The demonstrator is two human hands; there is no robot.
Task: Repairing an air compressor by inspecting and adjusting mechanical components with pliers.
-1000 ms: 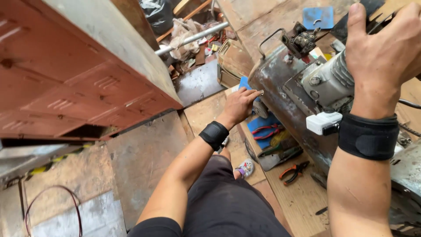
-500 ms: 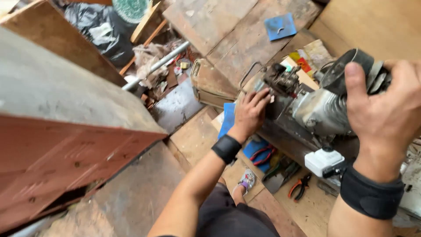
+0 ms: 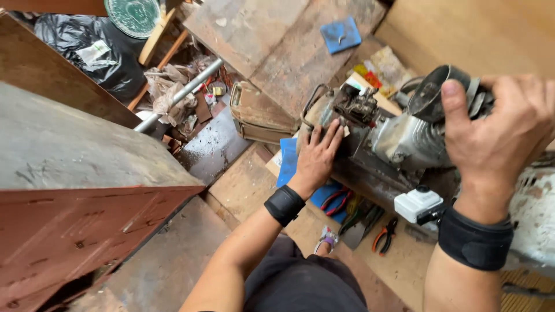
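Observation:
A grimy small engine [image 3: 399, 138] lies across the boards in front of me, with a dark carburettor block [image 3: 355, 105] at its left end and a black round cup-shaped part [image 3: 433, 92] at its right. My left hand [image 3: 319, 156] rests flat with fingers spread against the engine's left side, a black band on the wrist. My right hand [image 3: 500, 136] is wrapped around the engine's right end beside the round cup, its thumb on the rim; it also wears a black wristband.
A rust-red metal cabinet [image 3: 75, 190] fills the left. Red-handled pliers [image 3: 335, 200], orange-handled pliers [image 3: 384, 234] and a white plastic part [image 3: 417, 204] lie on boards below the engine. A metal pipe [image 3: 179, 95], black bag [image 3: 87, 52] and worn tan case [image 3: 257, 112] lie further back.
The view has swung and moved closer to the engine. My left hand has slid further onto the engine's left side; my right hand keeps its grip on the right end.

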